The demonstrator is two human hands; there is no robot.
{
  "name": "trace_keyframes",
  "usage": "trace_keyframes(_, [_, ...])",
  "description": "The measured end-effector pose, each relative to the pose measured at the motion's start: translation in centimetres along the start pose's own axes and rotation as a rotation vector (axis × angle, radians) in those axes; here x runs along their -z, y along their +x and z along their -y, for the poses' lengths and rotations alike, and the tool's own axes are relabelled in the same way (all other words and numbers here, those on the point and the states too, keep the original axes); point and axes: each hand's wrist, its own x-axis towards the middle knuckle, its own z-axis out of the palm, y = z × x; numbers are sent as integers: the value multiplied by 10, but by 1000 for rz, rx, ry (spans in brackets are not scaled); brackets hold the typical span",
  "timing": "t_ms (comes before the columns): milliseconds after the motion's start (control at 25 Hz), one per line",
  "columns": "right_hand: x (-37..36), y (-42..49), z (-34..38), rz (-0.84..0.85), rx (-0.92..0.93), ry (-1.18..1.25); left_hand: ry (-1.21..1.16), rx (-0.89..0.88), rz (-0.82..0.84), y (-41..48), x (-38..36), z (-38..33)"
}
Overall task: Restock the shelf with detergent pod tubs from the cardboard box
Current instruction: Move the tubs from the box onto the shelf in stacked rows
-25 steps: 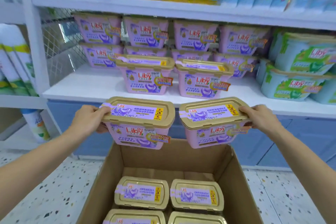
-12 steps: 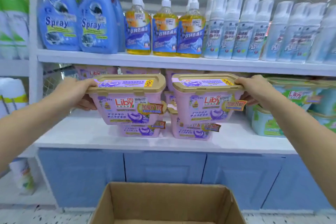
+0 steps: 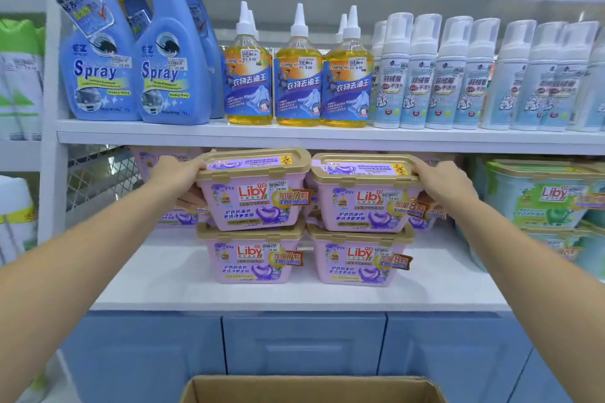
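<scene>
**A:** Start at the left. What's there?

**B:** Blue spray bottles [image 3: 98, 52] on the upper board. Below them the left hand [image 3: 176, 173] is curled round the left end of a gold lid, gripping the left purple tub [image 3: 252, 193].

**A:** Is that tub set down on anything?

**B:** It sits squarely over the lower left tub [image 3: 252, 258], which stands on the white shelf [image 3: 157, 275]. Base meets lid (whether its weight is fully down, I cannot tell).

**A:** And the middle?

**B:** Yellow bottles [image 3: 298, 75] stand on the upper board. At the bottom edge is the cardboard box [image 3: 311, 386], with only its open rim in view and its contents hidden.

**A:** Further right?

**B:** The right purple tub [image 3: 363, 199] is just beside the left one, over the lower right tub [image 3: 358, 258]. The right hand [image 3: 442, 183] grips its right end, with the fingers wrapped over the lid's edge.

**A:** Beyond that hand?

**B:** White foam bottles [image 3: 458, 75] are lined up on the upper board, and green tubs [image 3: 540, 193] are stacked on the white shelf, near the right hand
</scene>
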Motion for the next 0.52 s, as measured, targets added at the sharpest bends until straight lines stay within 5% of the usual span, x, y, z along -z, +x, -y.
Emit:
trace_keyframes(280, [-2,0,-12,106,74,45,-20,2,29,21,-12,12])
trace_keyframes(520, [-22,-23,-30,-102,237,-18,-9,-76,-134,21,-23,33])
